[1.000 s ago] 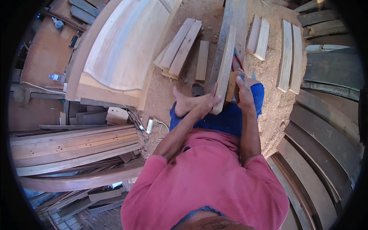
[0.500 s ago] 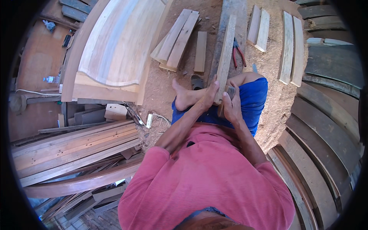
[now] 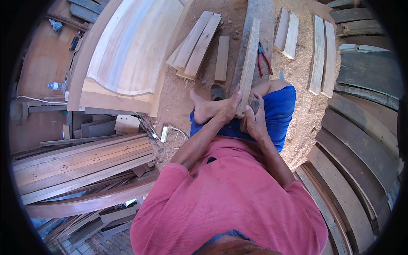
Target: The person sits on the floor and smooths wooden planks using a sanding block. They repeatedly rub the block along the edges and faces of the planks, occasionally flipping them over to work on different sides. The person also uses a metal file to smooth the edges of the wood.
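The person sits on the floor (image 3: 297, 72), and near the knees the left hand (image 3: 232, 106) is closed around the near end of a long, pale wooden strip (image 3: 250, 59); its underside fingers are hidden from me. The right hand (image 3: 256, 120) grips a brown wooden block (image 3: 255, 104), thumb toward the strip and fingers wrapped over the far side. Block and strip are just beside each other, though I can't tell whether they touch. The strip points away from the body, above the blue shorts (image 3: 285, 112) and a long grey plank (image 3: 267, 25).

By that plank's right edge, a pair of red-handled pliers (image 3: 264, 61) lies with its handles toward the person. Off the plank's left edge are a short board (image 3: 222, 58) and, past it, a small stack of boards (image 3: 204, 44). Two short boards (image 3: 290, 36) lie off its right edge, and farther right two longer ones (image 3: 317, 55) run side by side over the sawdust.

A large panel (image 3: 131, 51) with a wavy near edge stands out on the person's left, a white power strip (image 3: 164, 134) near its lower right corner. Stacked planks (image 3: 85, 159) fill the floor's left side; dark, weathered boards (image 3: 361, 144) line its right edge.
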A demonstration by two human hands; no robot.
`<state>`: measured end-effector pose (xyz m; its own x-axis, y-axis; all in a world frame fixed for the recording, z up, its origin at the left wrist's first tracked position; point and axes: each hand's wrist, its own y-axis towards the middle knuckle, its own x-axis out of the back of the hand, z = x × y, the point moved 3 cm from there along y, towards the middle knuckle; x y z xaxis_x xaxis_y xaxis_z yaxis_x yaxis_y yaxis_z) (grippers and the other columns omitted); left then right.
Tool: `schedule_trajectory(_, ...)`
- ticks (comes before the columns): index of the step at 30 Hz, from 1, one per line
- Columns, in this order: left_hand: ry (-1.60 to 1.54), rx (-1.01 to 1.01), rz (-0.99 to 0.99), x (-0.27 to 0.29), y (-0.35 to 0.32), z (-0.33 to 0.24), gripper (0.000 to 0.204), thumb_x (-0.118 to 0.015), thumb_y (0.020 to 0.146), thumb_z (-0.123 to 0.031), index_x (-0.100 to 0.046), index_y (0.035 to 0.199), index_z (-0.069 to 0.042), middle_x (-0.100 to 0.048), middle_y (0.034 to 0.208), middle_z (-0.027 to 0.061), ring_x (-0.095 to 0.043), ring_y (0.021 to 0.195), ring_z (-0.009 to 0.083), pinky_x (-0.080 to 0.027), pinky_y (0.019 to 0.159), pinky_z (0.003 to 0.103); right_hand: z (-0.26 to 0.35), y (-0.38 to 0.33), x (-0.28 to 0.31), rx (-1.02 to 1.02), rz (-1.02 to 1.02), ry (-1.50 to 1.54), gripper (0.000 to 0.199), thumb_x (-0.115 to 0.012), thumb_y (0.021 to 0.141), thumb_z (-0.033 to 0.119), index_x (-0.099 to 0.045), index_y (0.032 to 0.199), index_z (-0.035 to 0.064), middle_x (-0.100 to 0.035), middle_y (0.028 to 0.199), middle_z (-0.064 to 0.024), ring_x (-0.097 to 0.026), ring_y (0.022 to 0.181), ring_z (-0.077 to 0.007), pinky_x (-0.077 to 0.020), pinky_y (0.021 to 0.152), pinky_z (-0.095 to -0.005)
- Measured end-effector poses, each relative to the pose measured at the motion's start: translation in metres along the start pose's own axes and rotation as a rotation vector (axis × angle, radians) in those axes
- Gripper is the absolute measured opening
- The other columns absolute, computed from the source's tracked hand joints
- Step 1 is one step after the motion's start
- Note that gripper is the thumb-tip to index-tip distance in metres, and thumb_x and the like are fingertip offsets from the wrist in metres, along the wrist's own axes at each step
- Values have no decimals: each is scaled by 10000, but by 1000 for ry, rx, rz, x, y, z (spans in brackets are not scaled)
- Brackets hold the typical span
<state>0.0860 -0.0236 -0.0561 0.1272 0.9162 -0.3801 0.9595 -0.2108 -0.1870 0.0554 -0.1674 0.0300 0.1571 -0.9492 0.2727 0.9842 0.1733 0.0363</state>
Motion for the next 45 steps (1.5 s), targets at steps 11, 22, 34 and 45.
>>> schedule_trajectory(11, 190, 164, -181, -54, -29, -107, 683, -337, 1147, -441, -200, 1658, -10, -442, 1546, 148, -417, 1423, 208, -318, 1206, 328, -1, 49, 18, 0, -18, 85, 679, -591, 1008, 269, -322, 1534, -67, -544, 1390, -334, -563, 1327, -417, -425, 1129, -445)
schedule_trajectory(22, -50, 54, -8, -25, 21, -73, 702, -434, 1097, -575, -465, 1549, -40, -607, 1421, 114, -612, 1256, 203, -482, 1096, 340, 39, 3, 39, -17, 10, 189, 770, -622, 1034, 405, -301, 1592, -17, -481, 1479, -220, -464, 1396, -289, -363, 1179, -391)
schedule_trajectory(34, -196, 130, 37, -15, 20, -43, 704, -416, 1112, -482, -256, 1639, -44, -438, 1581, 170, -485, 1412, 294, -371, 1203, 400, 45, 31, 26, 84, -24, 64, 746, -593, 1050, 283, -246, 1602, -80, -454, 1522, -279, -463, 1428, -346, -344, 1200, -403)
schedule_trajectory(45, -220, 188, 146, -49, -1, -109, 729, -366, 1131, -504, -156, 1700, -99, -375, 1662, 131, -449, 1476, 269, -382, 1218, 400, 23, 90, 29, -29, -20, 248, 634, -604, 1044, 267, -356, 1555, -15, -533, 1408, -191, -539, 1293, -261, -420, 1123, -378)
